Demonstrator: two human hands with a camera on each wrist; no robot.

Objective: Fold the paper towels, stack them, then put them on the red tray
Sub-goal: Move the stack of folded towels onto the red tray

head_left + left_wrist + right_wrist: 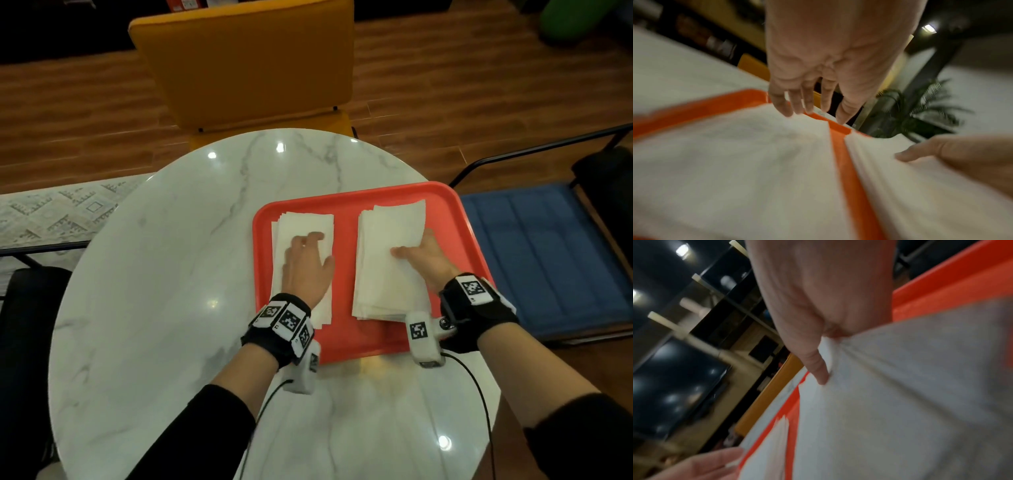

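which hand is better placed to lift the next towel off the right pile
Right. The right hand already pinches the top sheet of the right pile; the left hand rests over the left pile.

Both wrist views are smeared with blur. In the head view the left hand (306,266) covers the middle of the left stack (301,226), at centre frame, and its wrist hides that stack's near end. The right hand (423,255) covers part of the right stack (387,236), and whether its fingers (430,234) lie under the lifted top sheet cannot be told. The wrist band hides the red tray (442,192) at its lower right corner. The desk (171,274) is cut off at the bottom edge
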